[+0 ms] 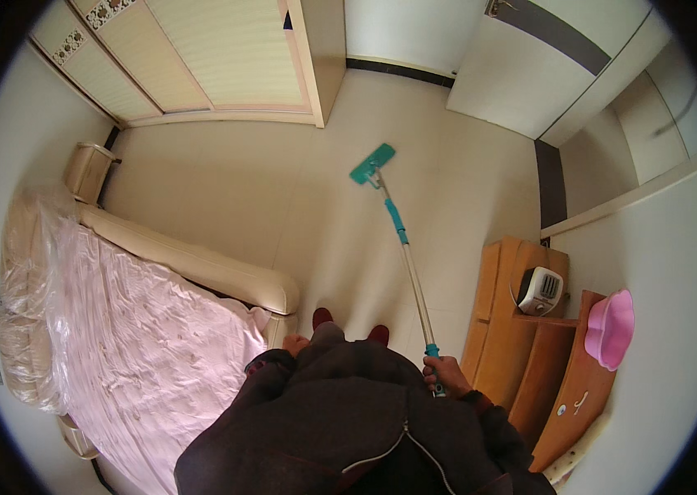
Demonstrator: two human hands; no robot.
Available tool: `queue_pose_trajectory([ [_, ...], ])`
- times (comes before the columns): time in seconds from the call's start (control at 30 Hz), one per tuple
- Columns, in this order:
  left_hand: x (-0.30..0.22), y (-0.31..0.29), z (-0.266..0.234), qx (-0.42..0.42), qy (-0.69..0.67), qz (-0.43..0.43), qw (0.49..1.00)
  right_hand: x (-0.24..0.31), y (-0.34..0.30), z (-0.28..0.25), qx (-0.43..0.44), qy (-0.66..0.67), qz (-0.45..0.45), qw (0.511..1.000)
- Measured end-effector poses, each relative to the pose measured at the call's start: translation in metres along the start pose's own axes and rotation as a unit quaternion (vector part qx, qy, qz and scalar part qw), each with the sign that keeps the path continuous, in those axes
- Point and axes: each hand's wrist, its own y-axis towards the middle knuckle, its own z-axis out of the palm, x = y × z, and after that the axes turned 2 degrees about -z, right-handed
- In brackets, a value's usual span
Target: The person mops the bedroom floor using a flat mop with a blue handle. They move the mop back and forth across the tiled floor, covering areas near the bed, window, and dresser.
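My right hand (447,376) is closed around the teal grip near the top of a flat mop's handle. The mop (414,276) has a pale metal pole with a teal joint partway down. Its teal rectangular head (373,163) rests on the tiled floor (315,181), ahead of my feet and slightly right. By my left thigh hangs my left hand (295,343), close to the bed's corner and away from the mop. Its fingers are too small and too much in shadow to make out. Dark red shoes (323,317) show below my dark jacket.
At left stands a bed with a pink sheet (159,330), plastic wrap and a padded cream frame (200,256). A wardrobe (233,58) stands at the far left, an open white door (522,74) at the far right. Wooden furniture at right holds a small heater-like appliance (541,290) and a pink basin (611,330).
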Motion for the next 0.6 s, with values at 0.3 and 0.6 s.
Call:
queue_pose_trajectory([
  [0.3,0.072,0.055,-0.008,-0.001,-0.026,-0.085,0.996,0.069,0.055,0.057,0.022,-0.032,-0.027,0.999],
  [0.6,0.048,0.117,-0.107,0.032,0.050,-0.018,0.998,0.145,0.114,0.162,0.045,0.011,-0.008,0.999],
])
